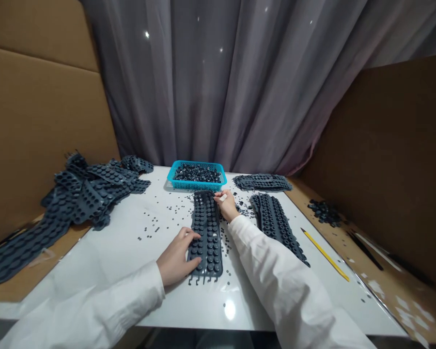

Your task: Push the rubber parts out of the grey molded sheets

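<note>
Head view: studded strip (pixel 205 237) flat mid-table (pixel 119 247), near side of basket (pixel 196 185). Left hand (pixel 178 256) on lower left edge, fingers apart. Right hand (pixel 226 205) at upper right edge; cannot tell if pinching. Advisable: left weight steady, right touch light, strip flat.

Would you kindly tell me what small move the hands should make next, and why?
Probably a light steadying press of the left hand on the dark grey, studded, rubbery-looking strip: that hand rests by its lower left edge, while the right hand is at its upper right edge, where a tug might swing it across the glossy white tabletop.
</note>
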A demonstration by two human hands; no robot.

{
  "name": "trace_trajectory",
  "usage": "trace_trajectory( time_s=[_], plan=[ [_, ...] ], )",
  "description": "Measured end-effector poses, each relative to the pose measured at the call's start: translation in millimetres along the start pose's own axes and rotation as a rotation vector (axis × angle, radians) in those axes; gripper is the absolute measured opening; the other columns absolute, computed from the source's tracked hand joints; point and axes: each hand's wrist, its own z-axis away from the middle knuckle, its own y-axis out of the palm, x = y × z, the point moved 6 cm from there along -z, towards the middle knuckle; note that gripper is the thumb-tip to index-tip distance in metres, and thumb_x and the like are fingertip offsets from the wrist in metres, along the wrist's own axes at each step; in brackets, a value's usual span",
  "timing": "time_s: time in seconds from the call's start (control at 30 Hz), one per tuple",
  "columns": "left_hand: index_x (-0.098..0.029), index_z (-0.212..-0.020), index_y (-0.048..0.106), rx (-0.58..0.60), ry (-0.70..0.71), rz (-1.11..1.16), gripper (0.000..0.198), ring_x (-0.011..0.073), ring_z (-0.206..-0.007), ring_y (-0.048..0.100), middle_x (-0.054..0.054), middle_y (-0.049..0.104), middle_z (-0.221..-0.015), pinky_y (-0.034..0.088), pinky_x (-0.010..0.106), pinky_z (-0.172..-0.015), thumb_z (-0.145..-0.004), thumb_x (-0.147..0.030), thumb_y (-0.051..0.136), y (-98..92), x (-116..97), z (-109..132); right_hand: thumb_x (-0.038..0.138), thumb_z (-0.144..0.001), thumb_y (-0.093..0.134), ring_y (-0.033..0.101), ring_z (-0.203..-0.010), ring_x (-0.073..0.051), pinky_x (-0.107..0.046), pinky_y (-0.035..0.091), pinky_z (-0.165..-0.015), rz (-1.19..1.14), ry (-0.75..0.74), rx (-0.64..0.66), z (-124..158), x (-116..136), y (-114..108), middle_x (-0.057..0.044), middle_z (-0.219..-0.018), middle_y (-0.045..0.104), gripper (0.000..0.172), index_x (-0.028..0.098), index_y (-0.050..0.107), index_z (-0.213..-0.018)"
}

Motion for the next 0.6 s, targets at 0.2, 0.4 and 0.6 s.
trace_trajectory(
  time_s=[0.2,0.4,0.6],
  plan=[
    [-0.021,-0.101,0.059,0.081,0.222,-0.226,0.034,0.0285,-0.111,0.047,0.008,0.053,-0.117,0.041,0.045,-0.093,-0.069,-0.022,0.068,-5.9,-23,10,0.035,-0.075,0.063,0.058,-0.082,-0.016,-0.031,0.044,-0.077,0.192,-0.109,0.076,13,32,-16,0.002,-0.079,0.062,0.022,0.021,0.045,-0.074],
    [-0.022,-0.107,0.057,0.176,0.402,-0.244,0.032,0.0262,-0.108,0.051,0.007,0.059,-0.116,0.043,0.043,-0.093,-0.075,-0.021,0.058,22.6,-47,63,0.038,-0.095,0.039,0.059,-0.091,-0.021,-0.038,0.048,-0.082,0.609,-0.372,0.580,135,64,-35,-0.008,-0.093,0.065,0.036,0.020,0.055,-0.123],
    [-0.017,-0.134,0.039,0.079,0.388,-0.465,0.067,0.0309,-0.128,0.038,0.012,0.039,-0.143,0.037,0.048,-0.103,-0.073,-0.026,0.063,72.3,-55,91,0.022,-0.093,0.046,0.060,-0.082,-0.017,-0.029,0.053,-0.071,0.672,-0.610,0.699,221,54,-58,-0.010,-0.092,0.065,0.029,0.018,0.056,-0.121]
  ],
)
